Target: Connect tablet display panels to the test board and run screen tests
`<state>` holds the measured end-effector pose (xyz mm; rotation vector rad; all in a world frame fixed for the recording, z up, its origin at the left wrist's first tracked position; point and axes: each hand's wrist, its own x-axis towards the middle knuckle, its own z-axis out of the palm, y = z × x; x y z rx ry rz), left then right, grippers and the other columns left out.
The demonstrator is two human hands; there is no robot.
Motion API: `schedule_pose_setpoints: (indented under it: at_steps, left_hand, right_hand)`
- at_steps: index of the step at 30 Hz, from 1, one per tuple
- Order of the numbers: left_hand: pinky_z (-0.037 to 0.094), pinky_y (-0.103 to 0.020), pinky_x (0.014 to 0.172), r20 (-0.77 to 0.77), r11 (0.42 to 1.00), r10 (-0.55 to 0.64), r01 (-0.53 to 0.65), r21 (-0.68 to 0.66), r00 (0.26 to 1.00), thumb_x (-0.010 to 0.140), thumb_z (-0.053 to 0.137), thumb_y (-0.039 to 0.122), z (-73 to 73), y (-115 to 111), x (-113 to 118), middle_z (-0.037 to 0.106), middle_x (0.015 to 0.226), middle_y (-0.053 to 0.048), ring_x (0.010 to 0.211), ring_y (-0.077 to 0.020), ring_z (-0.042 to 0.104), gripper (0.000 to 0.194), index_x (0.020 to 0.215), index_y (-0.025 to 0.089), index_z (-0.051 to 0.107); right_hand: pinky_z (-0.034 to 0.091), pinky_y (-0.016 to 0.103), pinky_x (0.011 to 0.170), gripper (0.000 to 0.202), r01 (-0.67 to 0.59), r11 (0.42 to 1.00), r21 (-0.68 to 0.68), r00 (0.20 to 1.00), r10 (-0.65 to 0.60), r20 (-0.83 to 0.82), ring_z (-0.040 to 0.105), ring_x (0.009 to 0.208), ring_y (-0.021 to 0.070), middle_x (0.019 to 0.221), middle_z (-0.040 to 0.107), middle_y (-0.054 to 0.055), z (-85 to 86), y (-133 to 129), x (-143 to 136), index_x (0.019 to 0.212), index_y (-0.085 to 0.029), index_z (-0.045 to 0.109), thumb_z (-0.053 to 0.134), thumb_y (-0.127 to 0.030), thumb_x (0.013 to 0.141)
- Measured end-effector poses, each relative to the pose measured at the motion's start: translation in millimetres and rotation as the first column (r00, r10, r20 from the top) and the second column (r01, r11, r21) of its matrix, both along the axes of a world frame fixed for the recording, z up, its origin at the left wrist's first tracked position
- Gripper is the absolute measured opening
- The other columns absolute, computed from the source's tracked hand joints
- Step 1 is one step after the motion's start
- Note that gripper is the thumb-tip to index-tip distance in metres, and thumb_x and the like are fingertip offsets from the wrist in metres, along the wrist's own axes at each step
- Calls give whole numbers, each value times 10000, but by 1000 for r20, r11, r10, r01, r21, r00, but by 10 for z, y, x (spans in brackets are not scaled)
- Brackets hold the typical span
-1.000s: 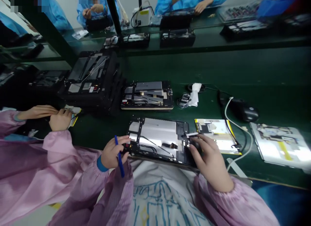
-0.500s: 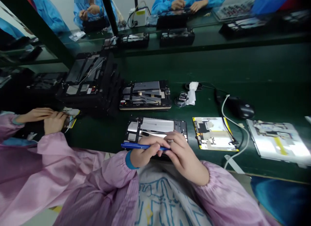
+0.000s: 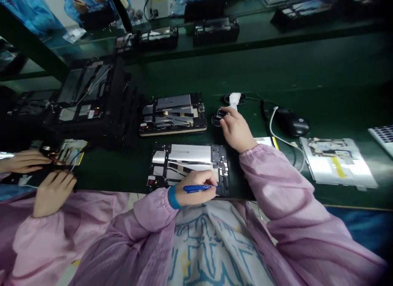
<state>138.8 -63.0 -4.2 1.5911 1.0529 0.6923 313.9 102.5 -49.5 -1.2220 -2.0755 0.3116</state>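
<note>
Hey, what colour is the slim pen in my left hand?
Blue. The slim pen shows best in the head view.

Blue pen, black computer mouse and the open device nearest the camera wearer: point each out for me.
Blue pen [image 3: 194,188], head view: on its barrel.
Black computer mouse [image 3: 295,124], head view: on its upper shell.
Open device [image 3: 190,154], head view: on its silver panel.

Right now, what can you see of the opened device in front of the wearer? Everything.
The opened device lies flat, innards showing, near the edge of the green bench: dark frame, large metallic-looking silver panel, smaller grey panels at left, dark ribbon-like strips midway, black right-hand section with pale spots. The left hand, holding a blue pen, covers part of its near side; whether it touches is unclear.
</note>
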Motion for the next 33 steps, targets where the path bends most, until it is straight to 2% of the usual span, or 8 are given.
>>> schedule_pose_setpoints:
  at_steps: [8, 13, 17, 26, 28, 30, 32, 33]
  left_hand:
    - [319, -227, 500, -54, 999, -20, 22, 40, 998, 652, 548, 92, 7, 14, 8, 517, 567, 20, 517, -92, 447, 96, 611, 170, 509]
    - [408, -225, 512, 368, 963, 266, -265, -55, 891, 789, 586, 298, -59, -75, -60, 577, 721, -20, 556, -97, 529, 166, 718, 180, 494]
    - [384, -206, 457, 523, 919, 391, -359, -166, 757, 793, 627, 440, -90, -100, -121, 567, 686, -6, 505, -83, 509, 308, 728, 180, 475]
    - [452, -232, 541, 331, 991, 133, -136, -13, 934, 869, 572, 353, 14, -98, -140, 627, 733, -46, 581, -106, 582, 223, 759, 164, 532]
    - [482, -255, 584, 284, 991, 97, -118, 59, 954, 858, 596, 334, 62, -122, -251, 650, 778, -60, 638, -131, 624, 188, 792, 160, 576]
    - [509, -285, 626, 260, 969, 190, -224, 108, 947, 847, 621, 316, 101, -140, -468, 672, 819, -60, 702, -160, 658, 156, 818, 164, 605]
    - [524, -314, 661, 281, 866, 436, -484, 126, 855, 864, 608, 300, 100, -150, -767, 686, 809, -38, 741, -177, 669, 133, 820, 175, 612]
    - [526, -326, 684, 294, 756, 589, -642, 130, 753, 870, 606, 289, 78, -154, -924, 684, 765, -19, 754, -182, 669, 123, 813, 180, 614]
  right_hand:
    - [318, 602, 1067, 246, 3, 997, -79, 1000, -2, 12, 481, 1261, 334, 1347, 533, 157, 276, -309, 5, 809, -179, 591, 416, -308, 924]
    - [506, 388, 873, 208, -363, 904, -226, 926, 322, -200, 624, 999, 226, 1038, 662, 111, 571, -1006, 26, 874, -212, 608, 478, -361, 936]
    - [527, 322, 755, 216, -451, 804, -386, 881, 333, -336, 655, 848, 193, 898, 688, 79, 510, -1349, 25, 896, -214, 627, 471, -354, 949]
    - [502, 311, 683, 304, -497, 786, -367, 859, 387, -336, 623, 746, 176, 769, 663, 53, 434, -1473, -60, 784, -211, 630, 433, -351, 968]
    - [515, 360, 762, 309, -429, 842, -328, 896, 348, -277, 630, 838, 204, 864, 673, 84, 408, -1505, -19, 828, -207, 647, 439, -393, 960]
    - [475, 491, 921, 327, -203, 943, -265, 976, 171, -136, 595, 1058, 274, 1087, 647, 141, 325, -1529, 57, 994, -201, 659, 463, -456, 936]
    - [328, 674, 1015, 437, 69, 979, -189, 997, -63, 40, 455, 1273, 371, 1285, 553, 191, 180, -1546, 138, 1152, -190, 621, 464, -521, 913]
    - [250, 748, 1012, 486, 147, 975, -166, 985, -130, 110, 377, 1335, 413, 1334, 519, 207, 93, -1555, 168, 1186, -183, 607, 453, -549, 906]
